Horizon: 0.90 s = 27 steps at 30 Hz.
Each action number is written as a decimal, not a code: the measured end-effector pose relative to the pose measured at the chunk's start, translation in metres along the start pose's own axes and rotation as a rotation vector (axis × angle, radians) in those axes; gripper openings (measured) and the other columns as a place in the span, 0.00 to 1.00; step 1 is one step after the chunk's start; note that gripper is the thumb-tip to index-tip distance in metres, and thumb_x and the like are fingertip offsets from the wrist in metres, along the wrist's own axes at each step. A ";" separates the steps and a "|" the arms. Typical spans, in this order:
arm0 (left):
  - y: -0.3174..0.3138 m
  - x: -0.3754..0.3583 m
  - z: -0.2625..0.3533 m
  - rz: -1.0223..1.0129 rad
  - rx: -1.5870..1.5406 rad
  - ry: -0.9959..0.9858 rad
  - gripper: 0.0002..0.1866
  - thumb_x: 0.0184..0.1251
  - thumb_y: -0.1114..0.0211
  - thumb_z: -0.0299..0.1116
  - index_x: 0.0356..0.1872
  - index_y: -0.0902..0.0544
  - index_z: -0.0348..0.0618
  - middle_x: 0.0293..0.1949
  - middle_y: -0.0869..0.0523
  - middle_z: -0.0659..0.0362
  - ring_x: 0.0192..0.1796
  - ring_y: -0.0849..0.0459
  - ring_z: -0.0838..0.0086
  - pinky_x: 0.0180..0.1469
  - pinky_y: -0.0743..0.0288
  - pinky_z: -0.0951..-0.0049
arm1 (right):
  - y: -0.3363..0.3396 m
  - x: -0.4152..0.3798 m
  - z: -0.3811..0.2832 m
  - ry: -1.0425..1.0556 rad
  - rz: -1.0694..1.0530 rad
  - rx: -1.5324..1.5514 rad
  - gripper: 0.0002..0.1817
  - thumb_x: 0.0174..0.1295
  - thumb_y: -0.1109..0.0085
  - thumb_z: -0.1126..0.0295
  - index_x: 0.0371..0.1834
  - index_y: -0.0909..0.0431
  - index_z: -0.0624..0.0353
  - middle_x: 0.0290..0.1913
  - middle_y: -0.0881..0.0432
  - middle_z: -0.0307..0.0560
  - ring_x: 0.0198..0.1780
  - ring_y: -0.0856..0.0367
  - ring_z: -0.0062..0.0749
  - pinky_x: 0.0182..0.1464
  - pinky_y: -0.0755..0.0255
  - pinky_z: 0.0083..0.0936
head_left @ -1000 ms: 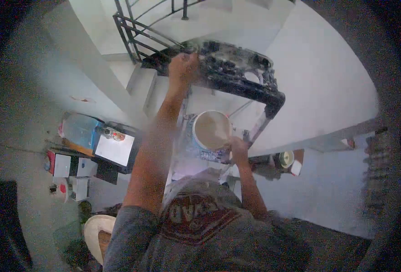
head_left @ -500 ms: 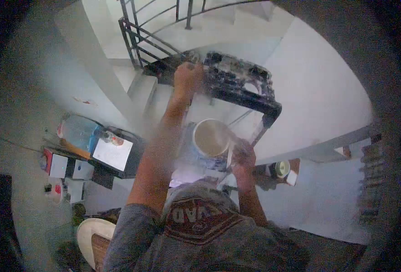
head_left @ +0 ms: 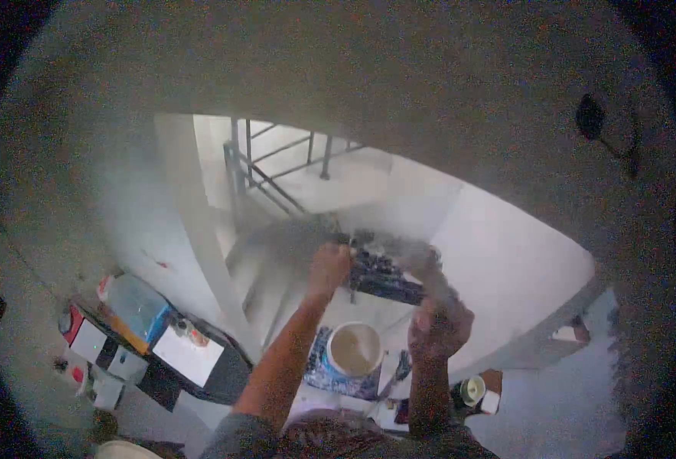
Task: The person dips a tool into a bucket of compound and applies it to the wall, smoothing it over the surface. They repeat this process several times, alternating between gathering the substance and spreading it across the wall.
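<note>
My left hand (head_left: 330,269) is closed at the left end of a dark, white-flecked piece (head_left: 387,268) with a straight black front edge. What its fingers hold, if anything, is hidden. At the right end of that piece is my right hand (head_left: 439,329), its fingers curled and blurred. A greyish smear rises from it, too indistinct to name. Below and between my forearms stands a round white bucket (head_left: 336,367) with cloudy brownish liquid inside. Patterned blue-white material lies around its base.
Stairs with a dark metal railing (head_left: 276,187) rise behind, and a white curved wall (head_left: 514,252) bounds the right. On the left are a clear-and-blue container (head_left: 135,306) and a white sheet (head_left: 188,356). A round pale-green item (head_left: 472,390) sits at lower right.
My right hand has moved from beside the bucket up to the dark piece's right end. My left hand stays at its left end. The view has tilted upward.
</note>
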<state>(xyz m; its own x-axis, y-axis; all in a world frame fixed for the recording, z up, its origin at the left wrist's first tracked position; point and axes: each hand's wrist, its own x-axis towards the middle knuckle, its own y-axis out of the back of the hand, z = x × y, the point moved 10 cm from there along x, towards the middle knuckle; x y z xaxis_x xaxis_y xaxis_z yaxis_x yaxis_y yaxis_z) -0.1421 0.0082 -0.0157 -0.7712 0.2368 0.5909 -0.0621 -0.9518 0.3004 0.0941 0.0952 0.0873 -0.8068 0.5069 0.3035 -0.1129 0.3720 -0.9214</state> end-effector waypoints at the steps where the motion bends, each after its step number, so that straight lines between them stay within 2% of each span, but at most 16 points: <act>1: 0.003 0.003 0.006 0.008 0.002 -0.015 0.10 0.58 0.43 0.33 0.26 0.21 0.37 0.25 0.18 0.47 0.29 0.19 0.51 0.35 0.26 0.51 | -0.026 0.006 -0.015 0.237 -0.118 -0.240 0.26 0.65 0.56 0.53 0.52 0.30 0.68 0.33 0.22 0.55 0.25 0.25 0.35 0.23 0.29 0.31; 2: 0.002 0.004 -0.001 -0.018 0.097 0.104 0.09 0.58 0.43 0.33 0.27 0.21 0.38 0.27 0.18 0.47 0.30 0.18 0.51 0.35 0.26 0.51 | -0.056 0.005 -0.030 0.479 -0.231 -0.483 0.23 0.68 0.54 0.59 0.50 0.29 0.72 0.37 0.22 0.58 0.29 0.24 0.37 0.29 0.26 0.34; 3: 0.001 0.003 -0.006 -0.044 0.189 0.225 0.09 0.58 0.43 0.34 0.27 0.21 0.39 0.28 0.17 0.47 0.30 0.18 0.51 0.35 0.26 0.51 | -0.080 0.015 -0.028 0.501 -0.303 -0.768 0.23 0.68 0.53 0.59 0.50 0.29 0.73 0.36 0.21 0.58 0.29 0.22 0.39 0.30 0.25 0.36; 4: 0.004 0.003 0.003 -0.041 0.183 0.218 0.09 0.58 0.43 0.34 0.27 0.21 0.39 0.28 0.17 0.47 0.30 0.18 0.51 0.35 0.26 0.51 | -0.102 0.027 -0.023 0.514 -0.369 -1.054 0.23 0.67 0.51 0.60 0.50 0.29 0.74 0.35 0.21 0.57 0.29 0.21 0.41 0.32 0.24 0.37; 6: 0.006 0.001 0.038 -0.085 0.315 -0.018 0.09 0.60 0.44 0.33 0.30 0.20 0.38 0.28 0.18 0.46 0.31 0.18 0.50 0.37 0.26 0.52 | -0.139 0.048 -0.024 0.572 -0.362 -1.062 0.22 0.66 0.50 0.62 0.51 0.28 0.75 0.34 0.19 0.59 0.27 0.20 0.42 0.32 0.24 0.36; 7: 0.011 0.001 0.047 -0.080 0.313 -0.022 0.09 0.60 0.44 0.33 0.30 0.20 0.38 0.28 0.18 0.46 0.31 0.18 0.50 0.37 0.26 0.52 | -0.156 0.060 -0.023 0.608 -0.411 -0.953 0.22 0.66 0.50 0.63 0.51 0.28 0.75 0.35 0.19 0.59 0.28 0.20 0.41 0.31 0.24 0.35; 9: 0.018 0.000 0.050 -0.085 0.257 0.047 0.10 0.62 0.45 0.35 0.32 0.19 0.39 0.28 0.18 0.46 0.33 0.18 0.51 0.38 0.26 0.51 | -0.180 0.083 -0.020 0.641 -0.457 -0.842 0.21 0.67 0.50 0.64 0.51 0.28 0.75 0.35 0.18 0.59 0.28 0.19 0.40 0.31 0.24 0.33; 12: -0.008 0.001 0.001 -0.092 0.207 0.156 0.11 0.63 0.44 0.38 0.34 0.19 0.41 0.29 0.18 0.44 0.36 0.18 0.49 0.39 0.26 0.50 | -0.205 0.107 -0.022 0.713 -0.507 -0.926 0.20 0.67 0.49 0.65 0.51 0.26 0.75 0.36 0.17 0.60 0.28 0.19 0.38 0.32 0.23 0.32; 16: 0.001 -0.002 0.007 -0.032 0.133 0.100 0.16 0.63 0.43 0.43 0.33 0.19 0.40 0.33 0.17 0.42 0.41 0.19 0.46 0.45 0.27 0.52 | -0.195 0.131 -0.022 0.757 -0.519 -0.958 0.19 0.67 0.49 0.65 0.49 0.24 0.73 0.34 0.17 0.57 0.29 0.17 0.37 0.36 0.21 0.32; 18: -0.004 -0.004 -0.013 -0.108 0.028 0.386 0.20 0.63 0.44 0.47 0.33 0.19 0.37 0.37 0.17 0.41 0.44 0.19 0.44 0.50 0.28 0.53 | -0.190 0.135 -0.019 0.808 -0.510 -1.021 0.19 0.68 0.49 0.64 0.49 0.23 0.73 0.33 0.17 0.57 0.30 0.17 0.36 0.35 0.20 0.32; 20: 0.001 -0.002 -0.005 -0.104 0.038 0.374 0.20 0.63 0.44 0.47 0.34 0.18 0.36 0.38 0.17 0.40 0.44 0.19 0.44 0.50 0.29 0.53 | -0.181 0.139 -0.009 0.795 -0.460 -1.273 0.19 0.69 0.50 0.63 0.49 0.23 0.71 0.32 0.16 0.55 0.31 0.16 0.36 0.33 0.20 0.30; 24: -0.005 -0.003 -0.010 -0.123 0.068 0.407 0.22 0.62 0.45 0.48 0.36 0.18 0.35 0.39 0.17 0.40 0.45 0.20 0.43 0.50 0.29 0.51 | -0.180 0.125 0.001 0.724 -0.551 -1.137 0.20 0.69 0.50 0.61 0.49 0.23 0.71 0.32 0.16 0.55 0.30 0.16 0.35 0.30 0.20 0.29; 26: -0.010 -0.004 -0.015 -0.115 0.083 0.370 0.23 0.62 0.45 0.49 0.36 0.18 0.35 0.39 0.17 0.40 0.45 0.20 0.43 0.50 0.28 0.51 | -0.190 0.113 -0.009 0.853 -0.581 -1.118 0.19 0.69 0.50 0.62 0.49 0.23 0.72 0.31 0.16 0.54 0.29 0.17 0.35 0.32 0.20 0.31; 27: -0.015 -0.004 -0.019 -0.107 0.099 0.333 0.23 0.61 0.45 0.49 0.37 0.18 0.35 0.39 0.17 0.40 0.45 0.20 0.43 0.50 0.28 0.51 | -0.188 0.117 -0.015 0.852 -0.581 -1.119 0.19 0.69 0.50 0.62 0.49 0.23 0.72 0.31 0.16 0.54 0.29 0.17 0.35 0.32 0.20 0.31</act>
<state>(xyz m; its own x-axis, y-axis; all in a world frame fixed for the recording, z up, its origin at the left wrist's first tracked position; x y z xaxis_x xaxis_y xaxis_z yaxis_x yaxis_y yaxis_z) -0.1503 0.0177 -0.0367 -0.9285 0.2426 0.2811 -0.1049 -0.8976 0.4282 0.0299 0.0964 0.2997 -0.1976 0.2250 0.9541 0.5127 0.8533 -0.0950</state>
